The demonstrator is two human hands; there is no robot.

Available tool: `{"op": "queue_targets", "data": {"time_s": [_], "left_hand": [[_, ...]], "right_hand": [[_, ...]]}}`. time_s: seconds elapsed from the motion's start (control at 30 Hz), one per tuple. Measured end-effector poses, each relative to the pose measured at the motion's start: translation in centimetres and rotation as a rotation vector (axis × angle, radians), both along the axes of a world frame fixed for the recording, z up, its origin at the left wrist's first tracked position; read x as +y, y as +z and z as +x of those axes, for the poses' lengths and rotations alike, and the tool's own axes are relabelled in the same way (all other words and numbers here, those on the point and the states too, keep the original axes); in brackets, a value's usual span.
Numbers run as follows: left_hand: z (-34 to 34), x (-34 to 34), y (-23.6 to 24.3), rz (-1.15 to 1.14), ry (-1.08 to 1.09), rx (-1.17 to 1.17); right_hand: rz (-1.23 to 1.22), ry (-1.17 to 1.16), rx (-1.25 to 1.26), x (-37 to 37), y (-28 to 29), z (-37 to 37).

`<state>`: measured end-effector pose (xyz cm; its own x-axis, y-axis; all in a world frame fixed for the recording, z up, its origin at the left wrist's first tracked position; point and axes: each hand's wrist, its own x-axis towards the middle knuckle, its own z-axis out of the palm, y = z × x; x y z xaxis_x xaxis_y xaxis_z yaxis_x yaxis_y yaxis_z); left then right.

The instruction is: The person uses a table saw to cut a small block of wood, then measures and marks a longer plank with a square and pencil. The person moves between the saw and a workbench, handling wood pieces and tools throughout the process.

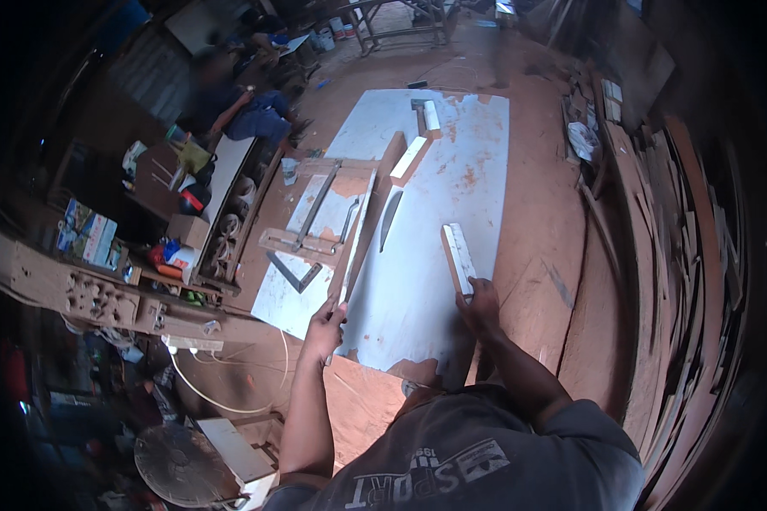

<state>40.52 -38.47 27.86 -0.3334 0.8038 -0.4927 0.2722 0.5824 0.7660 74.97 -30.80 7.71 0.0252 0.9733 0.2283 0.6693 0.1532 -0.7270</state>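
Note:
My left hand (pixel 324 329) is closed round the near end of a long, thin wooden strip (pixel 360 230), which points away over the table. My right hand (pixel 481 303) grips the near end of a wooden block (pixel 457 254) with a white top face, held above the right part of the pale, worn tabletop (pixel 435 298). Two more white-faced blocks lie farther off, a nearer block (pixel 411 160) and a far block (pixel 432 119). Between the strip and my right hand is a dark curved piece (pixel 391 220). Left of the strip lie an L-shaped square (pixel 295 271) and a long bar (pixel 320 203).
Stacked planks (pixel 656 255) line the right side. On the left, a bench (pixel 226 192) carries containers and loose items, and a seated person (pixel 260 115) is beyond it. A power strip (pixel 192 343) with a pale cable and a round stool top (pixel 183 464) are at lower left.

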Motion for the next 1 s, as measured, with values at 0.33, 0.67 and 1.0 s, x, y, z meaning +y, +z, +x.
{"op": "queue_targets", "data": {"time_s": [0.33, 0.67, 1.0], "left_hand": [[-8.7, -7.8, -11.3, 0.351, -0.039, 0.472], [-10.1, -4.6, -14.9, 0.331, -0.030, 0.621], [-23.2, -8.0, -7.8, 0.665, 0.781, 1.290]], "right_hand": [[-0.127, 0.071, -0.232, -6.3, 4.4, -0.5], [-0.238, -0.076, -0.092, -9.2, 6.7, 1.5], [-0.401, -0.617, -0.253, -19.1, -11.8, 25.2]]}}
